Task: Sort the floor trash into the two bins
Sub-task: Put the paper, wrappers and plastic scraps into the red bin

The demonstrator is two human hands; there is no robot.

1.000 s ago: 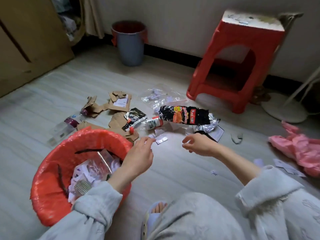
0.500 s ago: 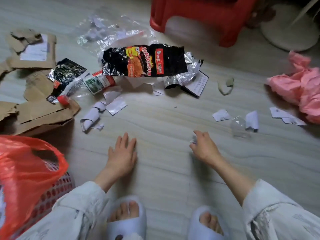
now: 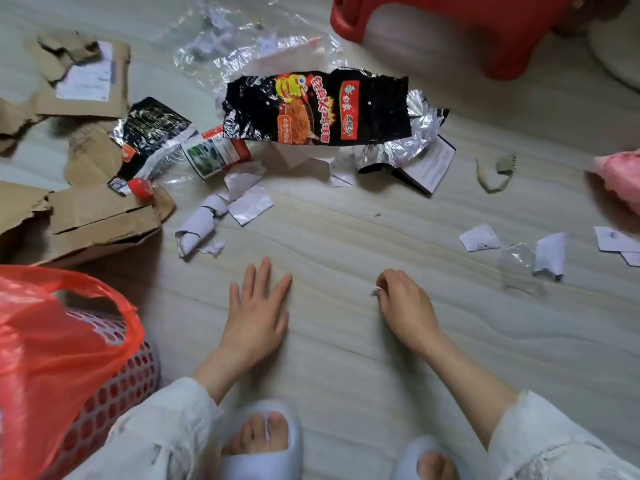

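Observation:
My right hand [image 3: 403, 304] is low over the floor and pinches a small white paper scrap [image 3: 376, 291] between its fingertips. My left hand [image 3: 258, 311] hovers flat with straight fingers and holds nothing. Ahead lies a black noodle wrapper [image 3: 318, 109], torn white paper pieces [image 3: 221, 213], a small bottle with a red cap [image 3: 194, 161] and torn cardboard [image 3: 93, 216]. More paper scraps [image 3: 479, 237] lie to the right. A red basket lined with a red bag [image 3: 52, 344] stands at lower left.
A red plastic stool [image 3: 485, 26] stands at the top right. Something pink [image 3: 620, 174] lies at the right edge. Clear plastic film [image 3: 242, 46] lies behind the wrapper. A clear plastic piece [image 3: 519, 268] rests near the right scraps. My slippered feet [image 3: 263, 438] are at the bottom.
My head dropped towards the floor, so the grey bin left view. Both hands went down to the floor, and my right hand took a small paper scrap in its fingertips.

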